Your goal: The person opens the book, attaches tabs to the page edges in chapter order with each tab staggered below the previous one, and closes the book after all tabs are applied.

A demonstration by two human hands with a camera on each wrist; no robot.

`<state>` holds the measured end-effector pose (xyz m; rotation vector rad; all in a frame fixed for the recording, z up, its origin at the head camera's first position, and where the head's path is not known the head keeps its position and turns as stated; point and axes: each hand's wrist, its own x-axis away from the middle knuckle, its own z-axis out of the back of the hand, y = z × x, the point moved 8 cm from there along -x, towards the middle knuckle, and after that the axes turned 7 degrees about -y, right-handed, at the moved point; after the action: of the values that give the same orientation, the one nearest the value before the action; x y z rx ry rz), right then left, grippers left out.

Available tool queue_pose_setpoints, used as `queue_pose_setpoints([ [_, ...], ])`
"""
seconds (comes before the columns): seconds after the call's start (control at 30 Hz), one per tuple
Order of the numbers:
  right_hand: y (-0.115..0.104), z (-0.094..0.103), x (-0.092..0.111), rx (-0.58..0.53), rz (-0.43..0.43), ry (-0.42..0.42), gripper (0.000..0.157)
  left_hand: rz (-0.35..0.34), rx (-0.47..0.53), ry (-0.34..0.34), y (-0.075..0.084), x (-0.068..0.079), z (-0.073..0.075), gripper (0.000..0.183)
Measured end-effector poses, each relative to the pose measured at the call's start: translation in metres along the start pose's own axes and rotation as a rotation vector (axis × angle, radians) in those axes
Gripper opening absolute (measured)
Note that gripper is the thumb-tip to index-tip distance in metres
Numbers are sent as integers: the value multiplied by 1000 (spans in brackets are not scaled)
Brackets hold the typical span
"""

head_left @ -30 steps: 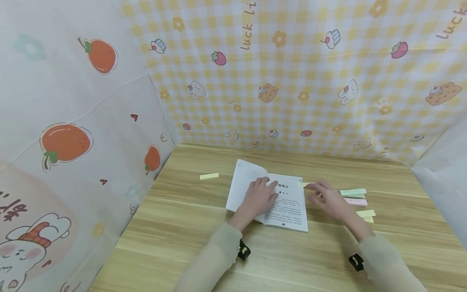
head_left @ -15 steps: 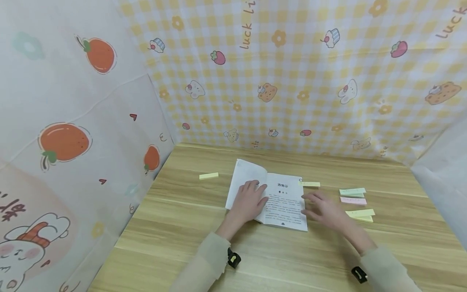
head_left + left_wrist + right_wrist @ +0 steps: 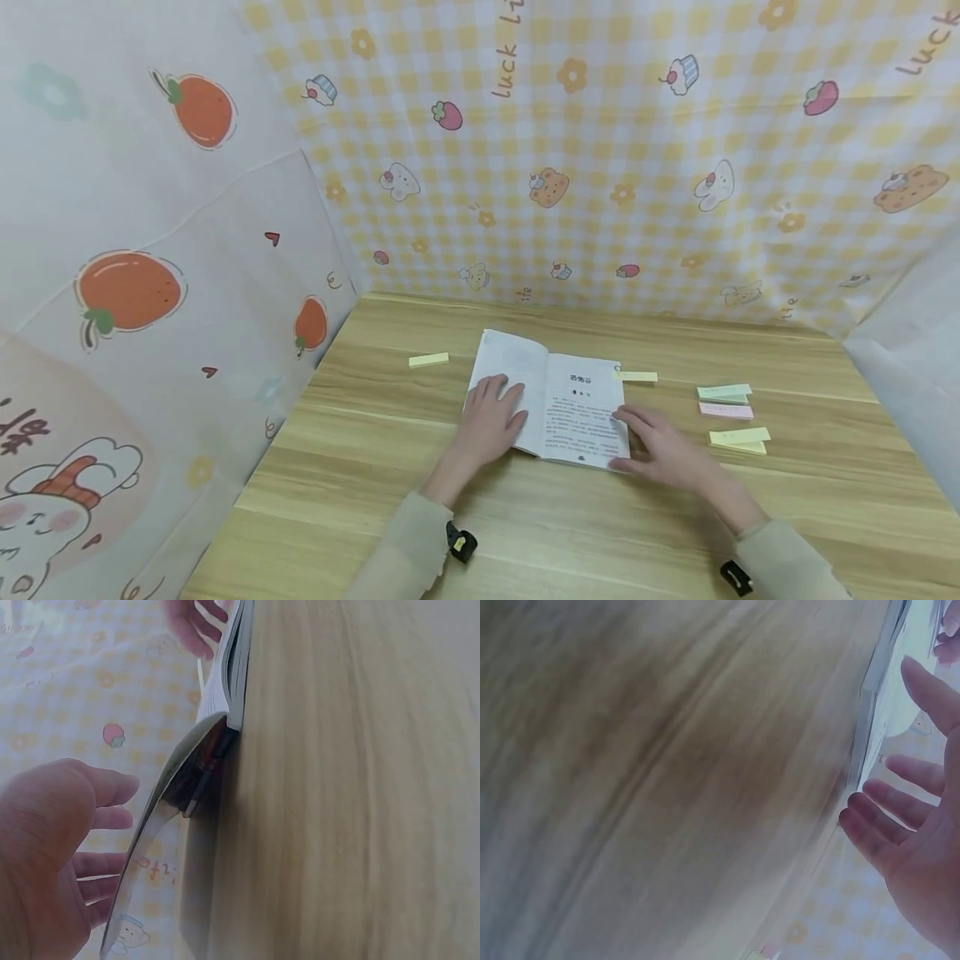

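Note:
An open book [image 3: 581, 408] with a printed right page and a blank left page lies on the wooden table. My left hand [image 3: 491, 421] rests on the blank page with fingers spread. In the left wrist view that side's cover [image 3: 172, 765] stands tilted up off the table. Fingers extended, my right hand [image 3: 660, 446] is at the book's right edge, touching it near the lower corner. A yellow sticky strip [image 3: 640, 377] sticks out from the upper right edge of the printed page. The right wrist view shows the right hand's fingers [image 3: 911, 776] beside the book's edge.
Right of the book lie green sticky strips [image 3: 723, 392], a pink one [image 3: 726, 411] and yellow ones [image 3: 738, 437]. Another yellow strip [image 3: 428, 360] is at the left. A patterned cloth [image 3: 600, 167] stands behind the wooden table [image 3: 337, 475].
My right hand has let go of the yellow strip and moved down along the book's right edge. My left hand has slid left and down from the book's middle onto the blank page.

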<state>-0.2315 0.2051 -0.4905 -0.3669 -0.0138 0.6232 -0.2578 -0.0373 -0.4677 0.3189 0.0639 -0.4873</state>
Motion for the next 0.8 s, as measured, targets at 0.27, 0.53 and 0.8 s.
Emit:
queue_pose_setpoints([
  [0.27, 1, -9, 0, 32, -8, -56, 90, -1, 47, 6, -10, 8, -2, 44],
  [0.53, 0, -9, 1, 57, -7, -62, 83, -1, 66, 13, -18, 13, -8, 44],
  [0.8, 2, -5, 2, 6, -47, -62, 78, 52, 135, -71, -24, 16, -15, 45],
])
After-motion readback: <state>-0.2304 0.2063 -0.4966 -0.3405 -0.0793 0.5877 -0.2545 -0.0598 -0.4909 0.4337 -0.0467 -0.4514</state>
